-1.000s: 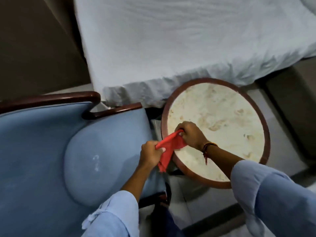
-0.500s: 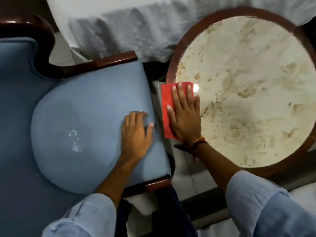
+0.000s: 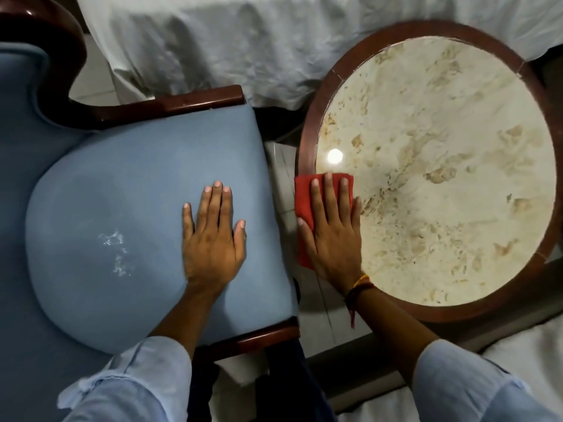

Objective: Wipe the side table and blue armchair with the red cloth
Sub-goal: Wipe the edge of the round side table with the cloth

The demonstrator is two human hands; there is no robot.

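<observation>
The round side table (image 3: 441, 166) has a cream marble top and a dark wooden rim, on the right. My right hand (image 3: 333, 233) lies flat on the folded red cloth (image 3: 303, 197), pressing it onto the table's left edge over the rim. The blue armchair (image 3: 128, 190) fills the left, with a white smear on its seat cushion. My left hand (image 3: 213, 239) rests flat on the seat's right part, fingers spread, holding nothing.
A bed with a crumpled white sheet (image 3: 243, 41) runs along the top, close behind the chair and table. The chair's dark wooden arm (image 3: 170, 105) curves at upper left. Tiled floor (image 3: 316, 315) shows in the narrow gap between chair and table.
My view has closed in on the chair and table. My left hand let go of the cloth and flattened on the seat. My right hand spread the cloth flat on the table's left edge.
</observation>
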